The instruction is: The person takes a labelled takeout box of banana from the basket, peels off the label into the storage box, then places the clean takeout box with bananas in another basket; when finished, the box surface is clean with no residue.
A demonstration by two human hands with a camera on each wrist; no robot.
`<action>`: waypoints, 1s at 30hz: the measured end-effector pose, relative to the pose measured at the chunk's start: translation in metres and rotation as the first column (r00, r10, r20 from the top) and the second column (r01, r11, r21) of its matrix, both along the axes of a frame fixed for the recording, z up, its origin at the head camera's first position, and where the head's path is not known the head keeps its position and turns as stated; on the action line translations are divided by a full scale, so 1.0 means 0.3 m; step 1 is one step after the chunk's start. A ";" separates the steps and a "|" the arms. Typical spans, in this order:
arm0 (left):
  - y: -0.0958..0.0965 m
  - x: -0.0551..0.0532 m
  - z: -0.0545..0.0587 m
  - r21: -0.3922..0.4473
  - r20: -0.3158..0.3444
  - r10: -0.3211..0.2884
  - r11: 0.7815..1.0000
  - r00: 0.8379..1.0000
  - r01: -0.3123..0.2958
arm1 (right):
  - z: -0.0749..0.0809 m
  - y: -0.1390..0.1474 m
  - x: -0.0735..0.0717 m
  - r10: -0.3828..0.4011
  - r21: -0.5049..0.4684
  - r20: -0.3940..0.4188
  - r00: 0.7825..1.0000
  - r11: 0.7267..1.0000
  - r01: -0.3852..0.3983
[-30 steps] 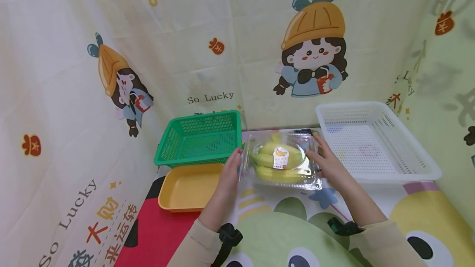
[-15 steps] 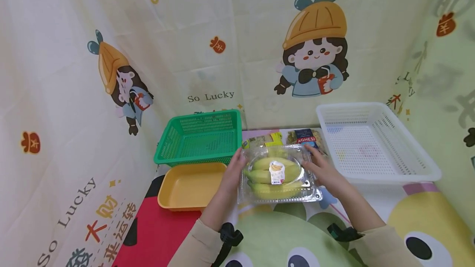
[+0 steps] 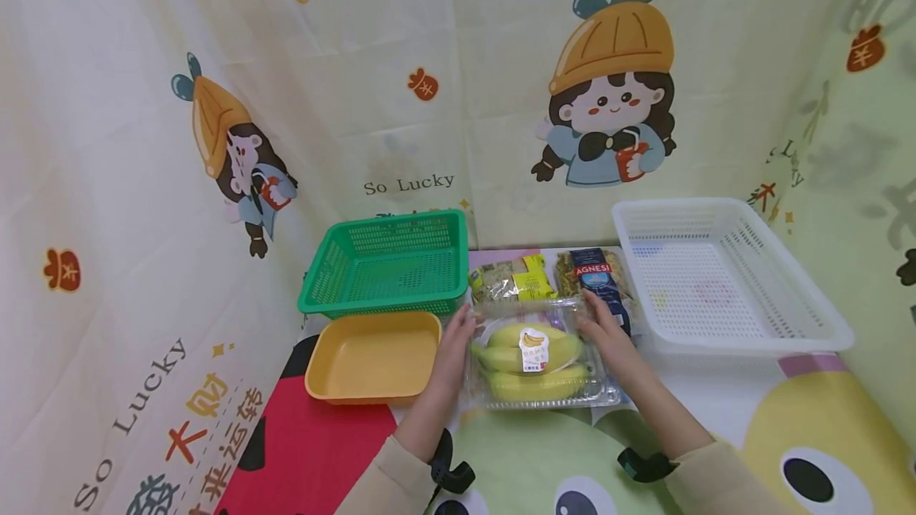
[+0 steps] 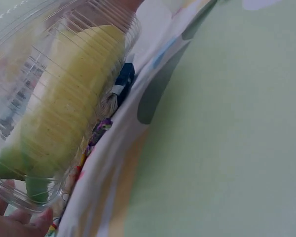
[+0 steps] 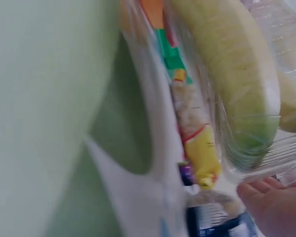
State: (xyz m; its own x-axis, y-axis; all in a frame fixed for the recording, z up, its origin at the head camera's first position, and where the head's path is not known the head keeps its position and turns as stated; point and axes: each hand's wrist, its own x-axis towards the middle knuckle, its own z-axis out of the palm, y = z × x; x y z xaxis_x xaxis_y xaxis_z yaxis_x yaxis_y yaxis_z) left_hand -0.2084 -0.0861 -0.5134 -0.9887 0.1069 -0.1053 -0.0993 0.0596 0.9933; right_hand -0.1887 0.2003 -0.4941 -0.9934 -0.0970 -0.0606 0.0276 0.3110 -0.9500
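Observation:
A clear plastic box of bananas (image 3: 533, 384) with a round white banana label faces me at the middle of the table. My left hand (image 3: 451, 348) grips its left side, and my right hand (image 3: 611, 340) holds the opposite side near the back corner. In the left wrist view, fingertips (image 4: 47, 217) lie against the box's lower edge. The right wrist view shows a gap under the bananas (image 5: 237, 74), with packages visible beyond the raised box. Just behind it lie a yellow-and-clear food bag (image 3: 511, 280) and a dark blue AGNESI pasta bag (image 3: 599, 276), partly covered by my right fingers.
At the back left stands a green slotted basket (image 3: 458, 261), with a yellow-orange tray (image 3: 315, 376) in front of it. A large white basket (image 3: 780, 300) stands at the back right. Printed cloth hangs close behind and along both sides.
Both hands have brought the banana box down and nearer to me. The yellow food bag and the AGNESI bag, mostly hidden behind it before, now show.

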 end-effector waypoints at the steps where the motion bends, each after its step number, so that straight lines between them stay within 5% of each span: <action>1: -0.002 0.002 -0.004 0.002 0.002 -0.003 1.000 1.000 0.003 | -0.011 -0.004 0.002 -0.004 -0.010 -0.009 1.000 1.000 0.004; 8: -0.004 0.004 -0.043 -0.001 0.042 0.000 1.000 0.999 0.000 | -0.077 -0.014 0.012 -0.012 -0.073 -0.103 0.995 0.997 0.005; 20: -0.008 -0.012 -0.109 0.039 0.023 -0.072 0.997 0.997 0.071 | -0.110 -0.014 0.000 -0.010 -0.094 -0.093 0.996 0.996 0.002; 30: -0.012 -0.020 -0.124 0.015 0.030 -0.072 0.997 0.997 0.072 | -0.133 -0.002 -0.007 -0.025 -0.053 -0.076 0.997 0.998 0.021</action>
State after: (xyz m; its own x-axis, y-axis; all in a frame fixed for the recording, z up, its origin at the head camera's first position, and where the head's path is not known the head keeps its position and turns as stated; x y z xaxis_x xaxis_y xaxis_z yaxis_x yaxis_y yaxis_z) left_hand -0.2143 -0.0896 -0.5506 -0.9748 0.1793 -0.1330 -0.1253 0.0539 0.9907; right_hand -0.1909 0.1997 -0.5341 -0.9969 -0.0753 0.0207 -0.0398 0.2615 -0.9644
